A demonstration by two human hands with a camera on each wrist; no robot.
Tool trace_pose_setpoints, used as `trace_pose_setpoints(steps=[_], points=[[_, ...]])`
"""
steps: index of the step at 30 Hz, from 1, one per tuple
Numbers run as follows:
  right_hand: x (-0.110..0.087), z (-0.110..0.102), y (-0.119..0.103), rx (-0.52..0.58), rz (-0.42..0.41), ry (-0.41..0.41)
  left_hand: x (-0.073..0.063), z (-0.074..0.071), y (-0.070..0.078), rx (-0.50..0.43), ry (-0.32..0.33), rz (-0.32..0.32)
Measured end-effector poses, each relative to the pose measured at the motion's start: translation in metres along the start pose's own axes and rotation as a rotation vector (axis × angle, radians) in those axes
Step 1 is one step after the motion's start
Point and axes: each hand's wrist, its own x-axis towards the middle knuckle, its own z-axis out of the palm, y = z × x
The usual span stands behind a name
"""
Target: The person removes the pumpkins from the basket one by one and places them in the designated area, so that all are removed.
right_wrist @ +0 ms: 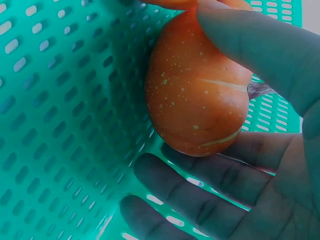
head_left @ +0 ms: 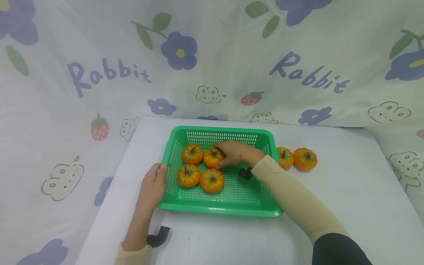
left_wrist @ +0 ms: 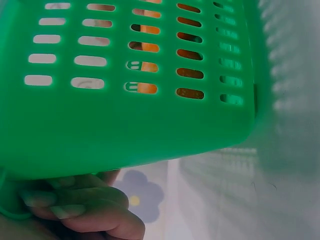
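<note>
A green plastic basket (head_left: 218,210) with slotted walls stands on the table. My left hand (head_left: 154,187) grips its left rim, the thumb on top; in the left wrist view the fingers (left_wrist: 100,205) curl beneath the rim. Inside the basket, my right hand (head_left: 239,152) holds a small orange pumpkin (head_left: 211,157) between thumb and fingers. The right wrist view shows this pumpkin (right_wrist: 195,90) close to the basket floor, its stem toward the palm. Beside it in the basket's left half sit three more pumpkins, at back left (head_left: 192,154), front left (head_left: 188,176) and in front (head_left: 212,180).
Right of the basket, two more pumpkins lie on the white table, one (head_left: 285,157) partly hidden behind the basket wall and one (head_left: 305,159) in full view. A white curtain (head_left: 232,66) printed with flowers, rabbits and strawberries hangs behind the table.
</note>
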Motion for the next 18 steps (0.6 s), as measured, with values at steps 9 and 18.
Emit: trace_pose_setpoints(steps=[9, 18], points=[[-0.0032, -0.0038, -0.0017, 0.025, 0.016, -0.006, 0.0002, -0.0004, -0.0012, -0.009, 0.008, 0.008], [-0.0073, -0.0044, 0.0005, 0.072, 0.001, 0.017, 0.0008, -0.0008, -0.0014, -0.011, 0.005, 0.004]])
